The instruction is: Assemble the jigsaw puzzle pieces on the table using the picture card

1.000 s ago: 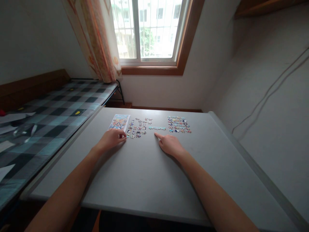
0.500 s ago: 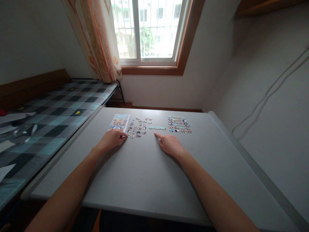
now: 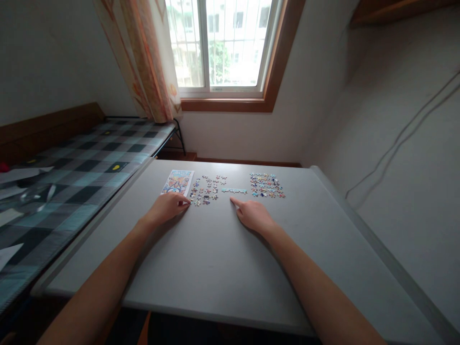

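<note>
My left hand rests at the lower edge of a printed picture sheet. Its fingertips touch down beside the nearest of several loose jigsaw pieces, with a small gap showing between thumb and fingers. My right hand lies on the table with its index finger stretched out and the others curled, holding nothing visible. Just beyond that fingertip is a short joined strip of puzzle pieces, pale green and blue. A denser block of jigsaw pieces lies farther right.
The grey-white table has a raised rim along its right side. At left stands a bed with a checked mattress, papers and a clear plastic item on it. A curtained window is behind the table; a cable runs along the right wall.
</note>
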`<state>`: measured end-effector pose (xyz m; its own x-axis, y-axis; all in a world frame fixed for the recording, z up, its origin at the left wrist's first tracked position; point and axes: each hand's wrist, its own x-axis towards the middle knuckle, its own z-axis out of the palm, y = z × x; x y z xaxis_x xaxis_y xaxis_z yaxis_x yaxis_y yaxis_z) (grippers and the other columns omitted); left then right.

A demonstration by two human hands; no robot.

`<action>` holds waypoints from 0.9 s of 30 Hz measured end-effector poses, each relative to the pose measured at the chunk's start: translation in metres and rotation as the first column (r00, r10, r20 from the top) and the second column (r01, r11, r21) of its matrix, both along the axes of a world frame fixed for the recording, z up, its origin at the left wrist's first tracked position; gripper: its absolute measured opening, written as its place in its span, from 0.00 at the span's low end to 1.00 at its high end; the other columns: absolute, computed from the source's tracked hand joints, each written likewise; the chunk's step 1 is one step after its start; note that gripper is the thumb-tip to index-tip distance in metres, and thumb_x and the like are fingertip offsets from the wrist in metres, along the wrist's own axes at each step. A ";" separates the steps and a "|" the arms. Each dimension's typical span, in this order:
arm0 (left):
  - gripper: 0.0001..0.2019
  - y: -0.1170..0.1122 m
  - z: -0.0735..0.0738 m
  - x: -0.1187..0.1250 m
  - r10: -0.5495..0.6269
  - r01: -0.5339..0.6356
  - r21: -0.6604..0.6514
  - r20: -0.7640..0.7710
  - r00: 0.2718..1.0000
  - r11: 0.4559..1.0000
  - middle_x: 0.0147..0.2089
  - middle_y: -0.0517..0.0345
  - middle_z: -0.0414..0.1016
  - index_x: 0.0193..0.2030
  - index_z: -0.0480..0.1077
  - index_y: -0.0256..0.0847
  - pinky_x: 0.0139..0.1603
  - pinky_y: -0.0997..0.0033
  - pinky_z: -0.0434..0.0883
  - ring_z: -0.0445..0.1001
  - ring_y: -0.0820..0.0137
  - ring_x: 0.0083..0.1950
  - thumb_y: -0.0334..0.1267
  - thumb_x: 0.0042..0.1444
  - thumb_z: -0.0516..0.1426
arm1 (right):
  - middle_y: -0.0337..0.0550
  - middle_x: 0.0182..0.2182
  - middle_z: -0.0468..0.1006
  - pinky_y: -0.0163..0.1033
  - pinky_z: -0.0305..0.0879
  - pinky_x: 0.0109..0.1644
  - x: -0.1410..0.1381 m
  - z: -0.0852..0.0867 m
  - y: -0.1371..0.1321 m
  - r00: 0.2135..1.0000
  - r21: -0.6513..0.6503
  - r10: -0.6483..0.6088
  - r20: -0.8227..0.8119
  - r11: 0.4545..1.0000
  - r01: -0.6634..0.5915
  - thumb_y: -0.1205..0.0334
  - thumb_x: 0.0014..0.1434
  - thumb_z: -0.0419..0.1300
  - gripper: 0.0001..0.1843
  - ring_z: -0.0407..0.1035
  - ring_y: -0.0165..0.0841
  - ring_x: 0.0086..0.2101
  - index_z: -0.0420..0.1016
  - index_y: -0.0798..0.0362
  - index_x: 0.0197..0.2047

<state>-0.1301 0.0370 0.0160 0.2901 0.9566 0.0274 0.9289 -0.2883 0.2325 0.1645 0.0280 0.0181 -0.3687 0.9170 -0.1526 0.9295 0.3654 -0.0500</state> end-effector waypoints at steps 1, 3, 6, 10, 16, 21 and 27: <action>0.14 0.000 0.000 0.000 0.003 -0.003 0.001 0.000 1.000 1.000 0.33 0.58 0.77 0.39 0.78 0.49 0.32 0.75 0.61 0.71 0.71 0.32 0.46 0.54 0.52 | 0.49 0.41 0.78 0.38 0.61 0.41 0.000 0.001 0.000 1.000 -0.002 -0.002 0.000 1.000 0.002 0.61 0.63 0.41 0.27 0.72 0.38 0.39 0.52 0.42 0.65; 0.14 0.000 0.001 0.001 0.006 -0.006 0.002 0.000 1.000 1.000 0.33 0.58 0.77 0.39 0.78 0.49 0.32 0.75 0.61 0.71 0.71 0.32 0.46 0.54 0.52 | 0.49 0.42 0.78 0.38 0.61 0.42 0.000 0.001 -0.001 1.000 -0.004 -0.006 0.000 1.000 0.006 0.61 0.63 0.41 0.27 0.72 0.38 0.40 0.52 0.42 0.65; 0.14 -0.001 0.001 0.001 0.004 -0.004 0.008 0.000 1.000 1.000 0.32 0.58 0.77 0.39 0.78 0.49 0.32 0.75 0.61 0.71 0.71 0.31 0.46 0.54 0.52 | 0.49 0.42 0.78 0.38 0.61 0.42 0.000 0.002 -0.001 1.000 -0.011 -0.008 0.001 1.000 0.008 0.61 0.63 0.41 0.27 0.72 0.38 0.40 0.52 0.43 0.66; 0.14 -0.002 0.001 0.001 -0.004 0.004 0.017 0.004 1.000 1.000 0.32 0.58 0.77 0.40 0.77 0.49 0.32 0.75 0.61 0.70 0.71 0.31 0.46 0.54 0.52 | 0.49 0.42 0.78 0.38 0.61 0.41 0.000 0.001 0.000 1.000 0.000 -0.001 0.000 1.000 0.001 0.61 0.63 0.42 0.27 0.72 0.38 0.40 0.52 0.43 0.65; 0.14 -0.001 -0.001 -0.001 0.008 -0.008 0.015 0.018 1.000 1.000 0.31 0.60 0.76 0.41 0.76 0.49 0.30 0.75 0.59 0.70 0.72 0.29 0.47 0.54 0.52 | 0.48 0.42 0.78 0.38 0.61 0.40 0.001 -0.002 0.001 1.000 0.009 0.009 -0.001 1.000 -0.009 0.62 0.62 0.42 0.28 0.72 0.39 0.40 0.52 0.42 0.65; 0.14 -0.002 0.002 0.001 0.034 -0.034 0.005 0.009 0.999 0.999 0.30 0.61 0.75 0.43 0.73 0.48 0.30 0.75 0.59 0.70 0.72 0.29 0.47 0.53 0.53 | 0.48 0.40 0.78 0.38 0.61 0.38 0.001 -0.002 0.001 1.000 0.022 0.012 -0.003 1.000 -0.012 0.62 0.62 0.42 0.28 0.72 0.40 0.39 0.53 0.42 0.65; 0.11 -0.004 0.003 0.002 0.014 -0.014 -0.005 0.030 0.999 1.000 0.29 0.61 0.74 0.37 0.72 0.45 0.28 0.76 0.58 0.69 0.73 0.28 0.46 0.54 0.52 | 0.49 0.42 0.78 0.38 0.61 0.42 0.000 0.002 0.000 1.000 -0.015 -0.008 -0.001 1.000 0.008 0.61 0.63 0.41 0.27 0.72 0.38 0.40 0.52 0.44 0.66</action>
<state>-0.1285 0.0331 0.0193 0.2759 0.9607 0.0313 0.9254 -0.2743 0.2616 0.1646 0.0277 0.0198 -0.3618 0.9173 -0.1664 0.9322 0.3574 -0.0566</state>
